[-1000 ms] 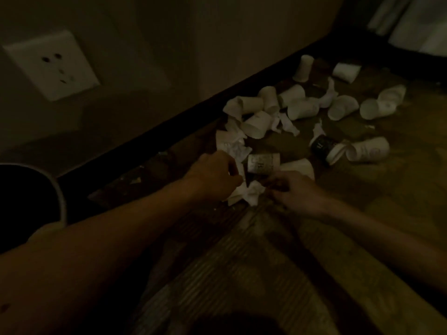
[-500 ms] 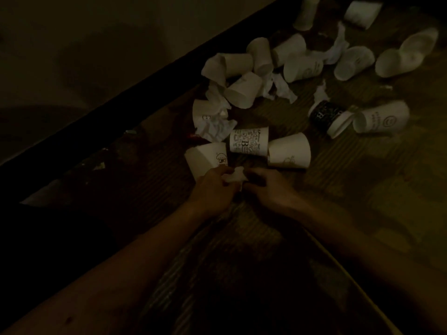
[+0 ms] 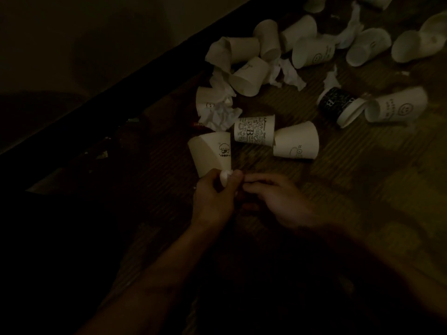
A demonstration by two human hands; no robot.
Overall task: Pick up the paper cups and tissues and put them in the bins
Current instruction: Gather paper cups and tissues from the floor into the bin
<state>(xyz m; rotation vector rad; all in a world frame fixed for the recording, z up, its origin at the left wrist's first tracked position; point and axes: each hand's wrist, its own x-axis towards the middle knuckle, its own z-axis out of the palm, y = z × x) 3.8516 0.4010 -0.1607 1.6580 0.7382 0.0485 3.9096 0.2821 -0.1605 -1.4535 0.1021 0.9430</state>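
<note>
A wooden floor [image 3: 362,189] with a faint ribbed grain fills the right and middle of the view, dimly lit; a dark baseboard [image 3: 121,93] runs slantwise from the lower left to the top centre, meeting the floor along its lower edge; above it stands a plain pale wall [image 3: 84,32], mostly in shade; a small red scrap [image 3: 198,125] lies on the floor near the baseboard; a pale fleck [image 3: 104,154] lies further left, just beside the baseboard; deep shadow [image 3: 266,298] covers the bottom.

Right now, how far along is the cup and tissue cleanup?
Nothing shows as binned; no bin is in view. In hand: the left hand pinches a small tissue wad, the right hand beside it. Left: the mushroom cup, many other cups and crumpled tissues on the floor.
</note>
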